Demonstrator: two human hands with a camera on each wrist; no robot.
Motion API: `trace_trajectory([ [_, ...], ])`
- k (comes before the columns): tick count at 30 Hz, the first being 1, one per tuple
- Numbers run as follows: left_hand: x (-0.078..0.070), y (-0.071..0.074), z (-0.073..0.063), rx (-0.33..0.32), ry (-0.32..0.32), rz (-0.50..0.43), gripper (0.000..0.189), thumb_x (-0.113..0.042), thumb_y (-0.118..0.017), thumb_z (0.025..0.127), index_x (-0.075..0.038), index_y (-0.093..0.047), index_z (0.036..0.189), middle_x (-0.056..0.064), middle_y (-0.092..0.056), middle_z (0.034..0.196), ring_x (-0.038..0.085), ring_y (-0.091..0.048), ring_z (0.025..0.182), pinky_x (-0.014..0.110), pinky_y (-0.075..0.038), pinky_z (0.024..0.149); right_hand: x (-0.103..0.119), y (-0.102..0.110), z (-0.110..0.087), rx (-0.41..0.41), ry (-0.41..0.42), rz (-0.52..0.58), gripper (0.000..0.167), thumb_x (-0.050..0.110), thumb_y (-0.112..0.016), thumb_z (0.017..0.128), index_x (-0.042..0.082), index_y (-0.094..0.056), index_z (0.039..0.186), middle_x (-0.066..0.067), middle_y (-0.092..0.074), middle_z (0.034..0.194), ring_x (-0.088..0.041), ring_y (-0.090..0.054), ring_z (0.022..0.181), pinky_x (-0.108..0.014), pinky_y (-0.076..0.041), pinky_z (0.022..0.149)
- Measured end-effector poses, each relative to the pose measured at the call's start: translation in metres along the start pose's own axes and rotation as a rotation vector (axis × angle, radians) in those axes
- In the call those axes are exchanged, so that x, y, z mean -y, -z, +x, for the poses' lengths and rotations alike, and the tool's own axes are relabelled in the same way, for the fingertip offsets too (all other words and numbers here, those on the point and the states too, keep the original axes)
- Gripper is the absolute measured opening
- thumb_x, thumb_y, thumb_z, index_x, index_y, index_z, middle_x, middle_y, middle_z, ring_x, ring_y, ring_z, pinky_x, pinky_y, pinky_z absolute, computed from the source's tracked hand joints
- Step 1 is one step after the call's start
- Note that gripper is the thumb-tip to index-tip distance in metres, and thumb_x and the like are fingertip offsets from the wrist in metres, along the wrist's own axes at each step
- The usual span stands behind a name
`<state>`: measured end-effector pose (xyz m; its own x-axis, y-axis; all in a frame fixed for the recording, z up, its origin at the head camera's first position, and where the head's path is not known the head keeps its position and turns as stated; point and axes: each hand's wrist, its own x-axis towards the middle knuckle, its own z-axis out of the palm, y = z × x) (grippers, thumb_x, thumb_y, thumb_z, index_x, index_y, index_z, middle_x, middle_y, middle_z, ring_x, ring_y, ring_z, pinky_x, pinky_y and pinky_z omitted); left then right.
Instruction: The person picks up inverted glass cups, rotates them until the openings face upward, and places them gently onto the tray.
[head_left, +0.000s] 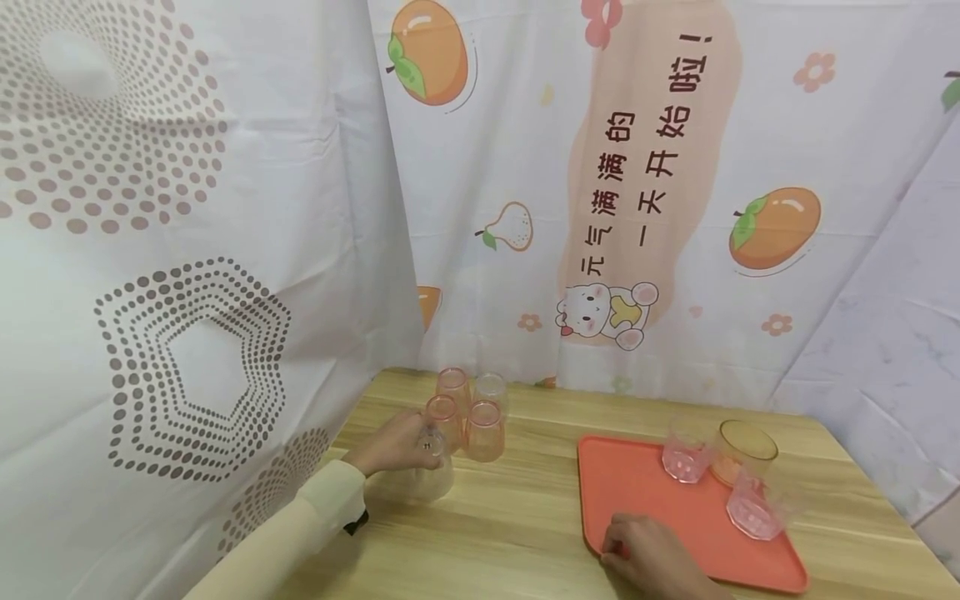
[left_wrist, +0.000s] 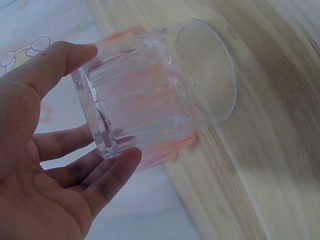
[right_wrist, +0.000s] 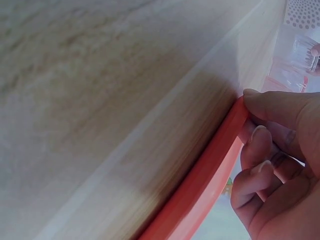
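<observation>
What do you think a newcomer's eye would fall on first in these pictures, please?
Most likely the bright red tray on the right side of the table, bearing three cups, with the right hand gripping its near left corner. Next would probably come the curtain behind, with its large orange fruits and dark writing. Over to the left, the left hand holds a clear glass mouth down beside four more cups.
</observation>
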<state>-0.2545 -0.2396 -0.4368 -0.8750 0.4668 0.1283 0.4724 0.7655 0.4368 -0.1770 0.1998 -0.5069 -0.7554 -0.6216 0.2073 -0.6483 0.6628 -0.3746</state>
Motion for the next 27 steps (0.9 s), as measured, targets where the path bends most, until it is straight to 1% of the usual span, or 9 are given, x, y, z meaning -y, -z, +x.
trace_trajectory([
  [4,-0.007,0.002,-0.001,0.008,0.012,-0.014,0.037,-0.030,-0.086,0.078,-0.009,-0.070,0.103,0.000,-0.068,0.095,0.016,-0.060,0.082,0.037,-0.054,0.074,0.001,0.000,0.000,-0.006,0.004,-0.003,0.021,0.018,-0.087,0.082,0.029,-0.069,0.079,0.026,-0.055,0.080,0.005,-0.055,0.072,-0.026,-0.048,0.059],
  [8,-0.014,0.002,0.000,0.000,0.000,-0.015,0.031,-0.029,-0.085,0.080,-0.011,-0.071,0.100,0.000,-0.068,0.097,0.016,-0.061,0.083,0.035,-0.053,0.073,0.001,0.000,-0.001,-0.007,0.004,-0.009,0.021,0.018,-0.087,0.082,0.029,-0.069,0.079,0.026,-0.055,0.080,0.004,-0.055,0.072,-0.026,-0.048,0.059],
  [11,-0.018,0.001,0.001,-0.011,-0.005,-0.037,0.033,-0.027,-0.086,0.079,-0.011,-0.070,0.103,0.003,-0.070,0.102,0.016,-0.062,0.088,0.037,-0.054,0.076,0.000,-0.001,-0.001,-0.004,0.007,-0.013,0.021,0.019,-0.087,0.082,0.029,-0.068,0.079,0.026,-0.055,0.080,0.004,-0.055,0.072,-0.027,-0.048,0.059],
  [13,-0.021,0.000,0.002,-0.009,-0.009,-0.050,0.031,-0.027,-0.084,0.079,-0.012,-0.070,0.102,0.002,-0.070,0.101,0.016,-0.063,0.087,0.036,-0.054,0.075,0.000,-0.001,-0.001,0.000,0.003,-0.011,0.020,0.019,-0.086,0.082,0.029,-0.069,0.079,0.026,-0.055,0.080,0.004,-0.055,0.072,-0.027,-0.049,0.060],
  [15,-0.025,-0.001,0.003,-0.006,-0.018,-0.071,0.032,-0.027,-0.083,0.079,-0.013,-0.069,0.104,0.000,-0.070,0.103,0.016,-0.062,0.087,0.035,-0.053,0.075,0.000,-0.001,-0.002,0.005,-0.002,-0.002,0.020,0.018,-0.086,0.082,0.028,-0.069,0.079,0.025,-0.056,0.080,0.003,-0.057,0.073,-0.027,-0.050,0.060],
  [17,-0.028,-0.003,0.004,0.000,-0.029,-0.084,0.027,-0.028,-0.082,0.080,-0.015,-0.069,0.100,-0.001,-0.070,0.101,0.016,-0.062,0.085,0.034,-0.053,0.074,-0.001,-0.001,-0.002,0.010,-0.007,0.006,0.019,0.018,-0.086,0.082,0.026,-0.070,0.079,0.025,-0.056,0.080,0.003,-0.057,0.073,-0.027,-0.050,0.061],
  [20,-0.033,-0.005,0.004,-0.003,-0.058,-0.105,0.022,-0.026,-0.081,0.080,-0.016,-0.070,0.097,-0.002,-0.069,0.103,0.016,-0.062,0.089,0.033,-0.052,0.077,-0.002,-0.001,-0.003,0.006,-0.007,0.010,0.018,0.018,-0.086,0.082,0.026,-0.070,0.078,0.025,-0.055,0.080,0.003,-0.057,0.073,-0.027,-0.050,0.062],
  [23,-0.036,-0.006,0.004,-0.009,-0.111,-0.124,0.017,-0.023,-0.082,0.081,-0.016,-0.067,0.087,0.000,-0.066,0.092,0.016,-0.059,0.084,0.030,-0.050,0.074,-0.001,-0.002,-0.004,-0.015,-0.006,-0.002,0.019,0.020,-0.087,0.082,0.028,-0.069,0.078,0.026,-0.055,0.080,0.003,-0.056,0.074,-0.028,-0.050,0.061],
  [27,-0.040,-0.011,0.007,0.008,-0.146,-0.170,0.022,-0.019,-0.082,0.081,-0.015,-0.061,0.076,0.003,-0.055,0.076,0.011,-0.049,0.067,0.025,-0.044,0.060,-0.001,-0.003,-0.005,-0.028,-0.022,-0.012,0.020,0.024,-0.087,0.082,0.031,-0.069,0.078,0.027,-0.055,0.080,0.004,-0.054,0.074,-0.027,-0.048,0.061],
])
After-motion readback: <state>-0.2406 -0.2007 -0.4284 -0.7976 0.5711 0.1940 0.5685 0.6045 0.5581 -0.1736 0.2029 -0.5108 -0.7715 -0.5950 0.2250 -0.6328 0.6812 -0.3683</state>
